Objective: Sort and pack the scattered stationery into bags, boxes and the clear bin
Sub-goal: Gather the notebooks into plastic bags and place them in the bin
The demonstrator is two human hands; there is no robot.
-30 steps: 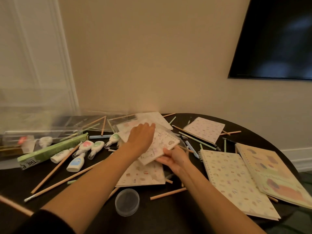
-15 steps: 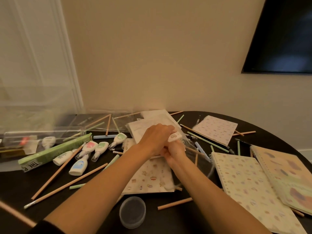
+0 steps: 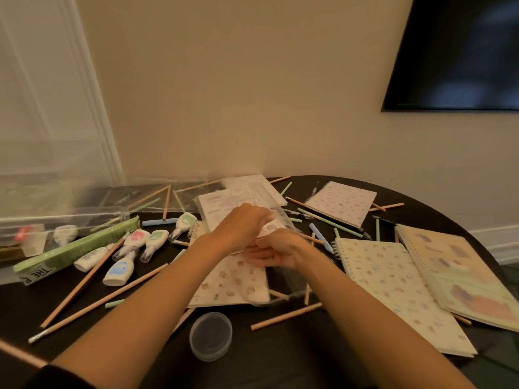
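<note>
Holding the sticker sheet (image 3: 269, 227) in the middle of the table (image 3: 266, 357), the left hand (image 3: 241, 228) curls its fingers round it, right beside the right hand (image 3: 278, 251). The sheet looks light and bendy and the clear bag (image 3: 292, 279) looks soft and slippery, so hold them by the edges. It is blurry, so I cannot tell if the right hand pinches the bag.
</note>
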